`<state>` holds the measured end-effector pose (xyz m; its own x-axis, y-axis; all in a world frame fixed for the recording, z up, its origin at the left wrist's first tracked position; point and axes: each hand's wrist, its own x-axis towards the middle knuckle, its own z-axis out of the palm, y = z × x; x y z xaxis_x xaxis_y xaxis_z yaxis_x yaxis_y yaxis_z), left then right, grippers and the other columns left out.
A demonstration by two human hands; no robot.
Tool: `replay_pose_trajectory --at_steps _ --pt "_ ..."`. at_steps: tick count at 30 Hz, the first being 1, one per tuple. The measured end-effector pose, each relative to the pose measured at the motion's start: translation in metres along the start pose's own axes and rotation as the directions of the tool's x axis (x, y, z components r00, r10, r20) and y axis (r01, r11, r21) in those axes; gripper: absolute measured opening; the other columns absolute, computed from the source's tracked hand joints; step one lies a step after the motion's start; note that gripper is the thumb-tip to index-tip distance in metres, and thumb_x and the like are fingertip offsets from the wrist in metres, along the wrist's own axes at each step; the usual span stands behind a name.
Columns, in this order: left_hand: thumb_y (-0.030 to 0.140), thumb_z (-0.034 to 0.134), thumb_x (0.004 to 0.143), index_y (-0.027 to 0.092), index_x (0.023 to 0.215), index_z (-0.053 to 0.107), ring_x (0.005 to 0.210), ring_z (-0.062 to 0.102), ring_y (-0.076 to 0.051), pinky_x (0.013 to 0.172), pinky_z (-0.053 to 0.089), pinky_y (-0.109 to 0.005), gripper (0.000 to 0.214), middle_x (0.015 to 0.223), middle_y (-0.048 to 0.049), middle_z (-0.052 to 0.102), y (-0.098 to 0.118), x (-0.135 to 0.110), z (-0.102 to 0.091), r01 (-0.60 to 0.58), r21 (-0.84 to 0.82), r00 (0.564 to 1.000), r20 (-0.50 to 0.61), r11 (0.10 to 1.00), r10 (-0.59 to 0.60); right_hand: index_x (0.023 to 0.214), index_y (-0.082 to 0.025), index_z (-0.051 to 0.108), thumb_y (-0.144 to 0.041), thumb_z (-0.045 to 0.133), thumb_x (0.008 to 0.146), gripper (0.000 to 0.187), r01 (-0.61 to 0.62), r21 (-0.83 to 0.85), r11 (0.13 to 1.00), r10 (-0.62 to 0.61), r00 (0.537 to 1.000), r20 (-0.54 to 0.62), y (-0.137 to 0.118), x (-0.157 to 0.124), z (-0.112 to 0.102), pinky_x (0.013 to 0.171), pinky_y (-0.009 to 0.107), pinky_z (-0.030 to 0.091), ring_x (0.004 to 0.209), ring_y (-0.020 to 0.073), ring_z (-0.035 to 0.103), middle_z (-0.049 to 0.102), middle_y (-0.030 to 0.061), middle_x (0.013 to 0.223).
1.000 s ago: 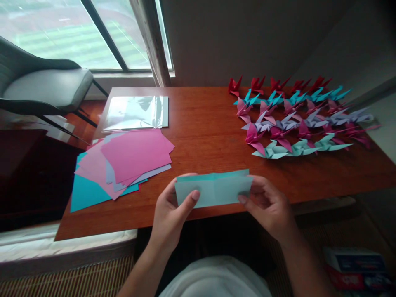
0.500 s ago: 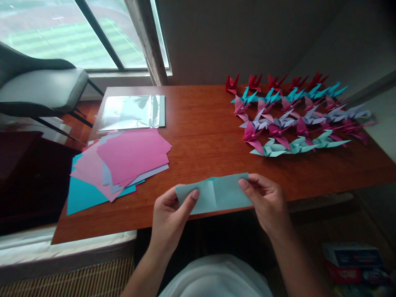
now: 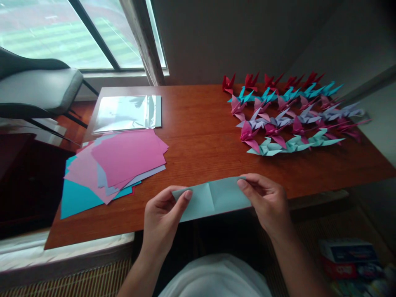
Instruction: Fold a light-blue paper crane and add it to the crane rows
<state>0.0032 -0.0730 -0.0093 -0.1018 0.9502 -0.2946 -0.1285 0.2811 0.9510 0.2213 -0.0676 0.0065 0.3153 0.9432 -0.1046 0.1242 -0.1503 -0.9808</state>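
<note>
A pale teal sheet of paper (image 3: 213, 197), folded into a long rectangle with a crease down its middle, is held over the near edge of the wooden table (image 3: 201, 136). My left hand (image 3: 162, 220) pinches its left end between thumb and fingers. My right hand (image 3: 267, 202) pinches its right end the same way. Rows of folded paper cranes (image 3: 287, 113) in red, teal, pink, lilac and mint lie at the table's far right.
A loose stack of pink, lilac and teal square sheets (image 3: 114, 165) lies at the table's left. Behind it rests a clear plastic sleeve (image 3: 126, 113). A grey chair (image 3: 37, 88) stands by the window. A box (image 3: 348, 255) sits on the floor at right.
The folded sheet has flattened out and dropped slightly toward the table edge. Both hands kept their pinch on its ends.
</note>
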Motion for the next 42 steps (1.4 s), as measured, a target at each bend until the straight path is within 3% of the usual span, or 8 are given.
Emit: replay_pose_trajectory --at_steps 16,22,42 --pt "0.034 0.083 0.078 0.016 0.085 0.076 0.063 0.059 -0.012 0.056 0.045 -0.019 0.021 0.071 -0.0010 0.069 0.000 0.001 -0.001 -0.002 0.032 1.000 -0.024 0.999 0.003 0.080 -0.022 0.078 -0.045 0.081 0.078 0.023 0.029 -0.009 1.000 -0.029 1.000 -0.010 0.006 0.003 -0.002 0.068 0.028 0.061 0.074 0.0200 0.074 0.078 0.0039 0.080" --pt "0.037 0.084 0.076 0.016 0.081 0.078 0.060 0.058 -0.012 0.053 0.044 -0.020 0.023 0.068 -0.0023 0.070 0.009 -0.002 0.007 0.002 0.075 0.999 -0.047 0.997 0.002 0.077 -0.022 0.078 -0.044 0.085 0.073 0.023 0.050 -0.039 0.998 -0.051 0.999 -0.003 0.015 0.009 -0.011 0.056 0.027 0.058 0.063 0.0188 0.072 0.077 0.0033 0.073" --pt "0.041 0.081 0.080 0.016 0.075 0.075 0.058 0.051 -0.009 0.052 0.040 -0.019 0.026 0.065 -0.0002 0.063 0.013 -0.002 0.008 0.043 0.078 0.999 -0.003 0.996 -0.042 0.087 -0.024 0.080 -0.036 0.086 0.074 0.018 0.011 -0.050 0.999 -0.012 1.000 -0.029 0.027 0.005 -0.022 0.062 0.030 0.060 0.069 0.0203 0.074 0.079 0.0036 0.081"
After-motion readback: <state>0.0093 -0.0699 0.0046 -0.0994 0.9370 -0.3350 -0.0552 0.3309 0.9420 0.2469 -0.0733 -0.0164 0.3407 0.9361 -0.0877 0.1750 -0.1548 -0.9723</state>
